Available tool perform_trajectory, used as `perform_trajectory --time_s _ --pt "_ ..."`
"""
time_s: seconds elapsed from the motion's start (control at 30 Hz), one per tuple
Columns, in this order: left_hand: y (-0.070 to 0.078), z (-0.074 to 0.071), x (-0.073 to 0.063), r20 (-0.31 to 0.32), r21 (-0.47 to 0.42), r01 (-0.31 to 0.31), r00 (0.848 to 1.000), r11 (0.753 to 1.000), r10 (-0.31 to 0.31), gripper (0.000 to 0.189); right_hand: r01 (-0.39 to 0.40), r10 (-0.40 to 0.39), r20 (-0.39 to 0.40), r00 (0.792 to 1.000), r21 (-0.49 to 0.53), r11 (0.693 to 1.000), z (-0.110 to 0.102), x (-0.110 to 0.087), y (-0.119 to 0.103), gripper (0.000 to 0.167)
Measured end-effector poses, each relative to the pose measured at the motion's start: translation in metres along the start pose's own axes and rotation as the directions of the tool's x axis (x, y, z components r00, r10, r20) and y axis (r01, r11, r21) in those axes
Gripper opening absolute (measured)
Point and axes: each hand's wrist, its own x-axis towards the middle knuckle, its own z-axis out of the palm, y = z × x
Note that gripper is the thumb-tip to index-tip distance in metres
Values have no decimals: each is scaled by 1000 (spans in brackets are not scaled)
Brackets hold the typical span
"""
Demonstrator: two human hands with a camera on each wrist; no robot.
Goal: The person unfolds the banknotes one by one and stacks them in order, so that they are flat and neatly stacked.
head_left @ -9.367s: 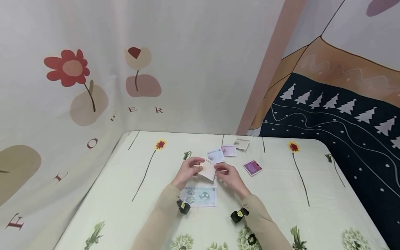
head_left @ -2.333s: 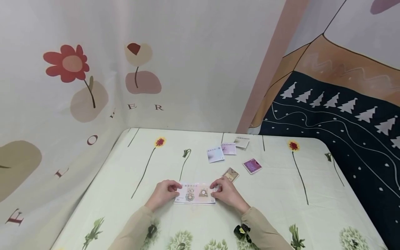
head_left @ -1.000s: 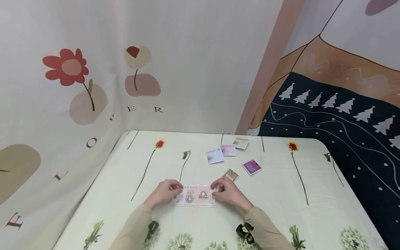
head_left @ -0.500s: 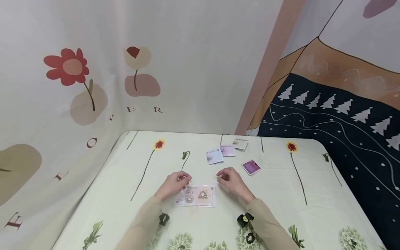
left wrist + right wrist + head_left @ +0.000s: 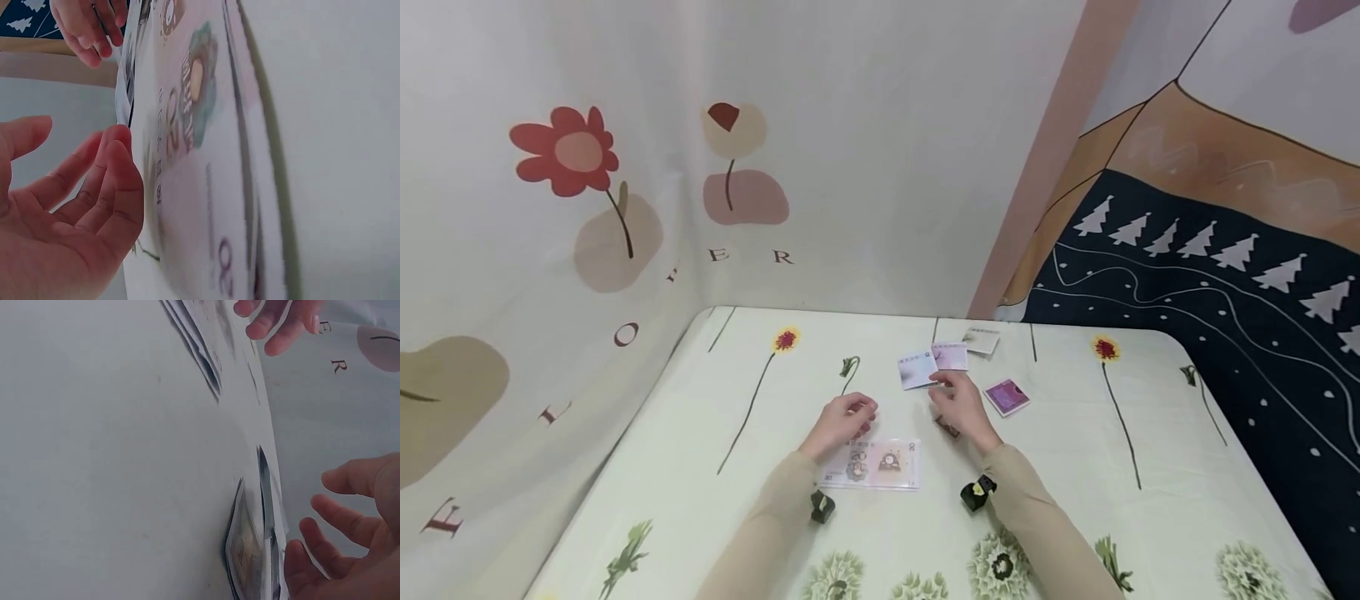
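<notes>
A pinkish play banknote [image 5: 891, 467] marked 20 lies flat in front of the person, on at least one other note whose edges show in the left wrist view. My left hand [image 5: 842, 423] hovers just above its far left corner, fingers loosely bent and holding nothing. Farther away, my right hand [image 5: 958, 406] reaches to the near edge of a bluish folded banknote [image 5: 916, 371]. In the right wrist view the fingers [image 5: 334, 519] are spread and apart from it. A small brown folded banknote [image 5: 947, 427] is partly hidden below the right hand.
Behind the bluish note lie a lilac folded banknote [image 5: 951, 356] and a greyish folded banknote [image 5: 982, 340]. A purple folded banknote [image 5: 1007, 397] lies to the right. A flower-printed cloth covers the table [image 5: 1052, 467], with curtains [image 5: 865, 167] behind.
Earlier both hands held the folded pink note; it was opened and laid flat where the blue 50 note lay. Both hands then let go, and the right moved forward to the folded notes.
</notes>
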Motion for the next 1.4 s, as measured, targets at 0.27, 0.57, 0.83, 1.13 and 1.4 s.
perform_trajectory --time_s 0.27,0.57,0.83,1.13,1.4 --pt "4 17 11 -48 -109 9 999 994 -14 24 -11 9 -73 997 -29 1000 3 21 5 27" --pt "12 38 29 -112 -155 -21 994 988 4 22 -43 32 -127 991 -91 995 10 32 19 25" --pt "17 47 44 -139 -180 17 989 984 -42 26 -47 36 -137 990 -81 996 10 34 22 26" --pt "18 47 60 -144 -295 48 985 954 -94 27 -63 55 -133 990 -57 996 11 36 23 26" --pt "15 51 71 -161 -348 38 982 937 -99 28 -74 67 -136 988 -48 996 10 34 24 26"
